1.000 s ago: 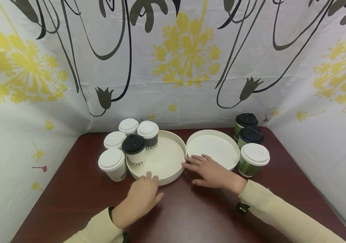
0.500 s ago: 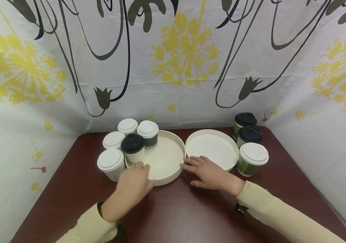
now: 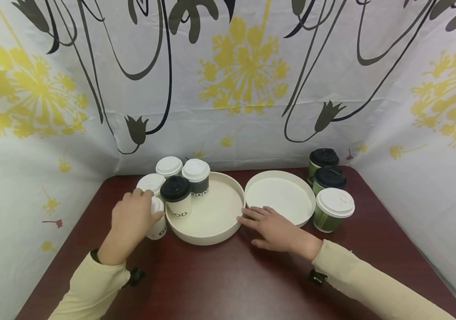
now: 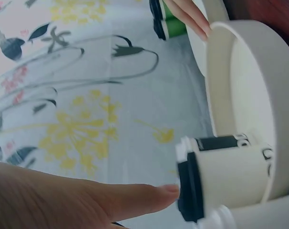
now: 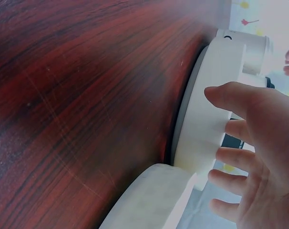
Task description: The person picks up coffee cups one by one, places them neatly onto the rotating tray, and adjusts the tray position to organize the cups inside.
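Observation:
My left hand (image 3: pixel 130 220) is over the nearest white-lidded cup (image 3: pixel 158 226) at the left, hiding part of its lid. Its thumb is straight in the left wrist view, near the black lid (image 4: pixel 190 187) of a neighbouring cup; its other fingers are out of sight there. Inside the left round tray (image 3: pixel 222 209) stand a black-lidded white cup (image 3: pixel 179 206) and a white-lidded dark cup (image 3: pixel 198 184). My right hand (image 3: pixel 280 231) has its fingers spread beside the rim where the left tray and right round tray (image 3: pixel 282 195) meet; whether they touch it I cannot tell.
Two more white-lidded cups, one in the middle (image 3: pixel 150 183) and one at the back (image 3: pixel 169 166), stand left of the tray. Beyond the right tray are a white-lidded green cup (image 3: pixel 332 211) and two black-lidded green cups (image 3: pixel 329 178). Patterned cloth (image 3: pixel 228 133) walls the dark red table (image 3: pixel 228 280).
My left hand has moved left, from the front of the left tray to the nearest white-lidded cup. The right hand, cups and trays have stayed in place.

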{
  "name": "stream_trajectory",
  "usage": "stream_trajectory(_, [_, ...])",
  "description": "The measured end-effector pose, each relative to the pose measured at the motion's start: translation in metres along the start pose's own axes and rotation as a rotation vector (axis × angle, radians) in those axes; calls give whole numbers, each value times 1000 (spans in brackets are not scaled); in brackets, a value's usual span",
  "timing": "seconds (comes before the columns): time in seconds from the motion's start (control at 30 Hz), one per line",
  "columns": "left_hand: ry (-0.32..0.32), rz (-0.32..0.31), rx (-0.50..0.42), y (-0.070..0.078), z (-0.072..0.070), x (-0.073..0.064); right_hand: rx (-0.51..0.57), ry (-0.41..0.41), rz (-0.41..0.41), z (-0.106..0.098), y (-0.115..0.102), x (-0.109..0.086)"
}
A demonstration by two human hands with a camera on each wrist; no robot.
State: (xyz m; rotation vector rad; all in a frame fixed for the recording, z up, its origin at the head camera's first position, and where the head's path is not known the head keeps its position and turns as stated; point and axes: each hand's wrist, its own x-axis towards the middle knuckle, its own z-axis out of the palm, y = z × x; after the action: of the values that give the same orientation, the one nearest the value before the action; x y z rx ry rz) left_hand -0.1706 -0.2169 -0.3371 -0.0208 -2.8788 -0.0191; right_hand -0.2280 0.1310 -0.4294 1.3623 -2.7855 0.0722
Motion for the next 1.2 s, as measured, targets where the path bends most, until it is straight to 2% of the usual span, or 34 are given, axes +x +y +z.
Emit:
stream_trajectory(0.23, [-118, -54, -57, -12, 12, 6, -22, 18, -19, 2, 1, 0])
stream_trajectory(0.33, [-143, -61, -64, -14, 15, 7, -33, 25, -25, 2, 0, 0])
stream_trajectory(0.9, [-159, -58, -70, -21, 23, 12, -23, 20, -20, 2, 0, 0])
stream_trajectory(1.07, [-170, -66, -126, -22, 23, 12, -16, 10, -11, 2, 0, 0])
stream_trajectory(1.2, [-154, -57, -159, -24, 25, 12, -4, 11, -10, 0, -1, 0])
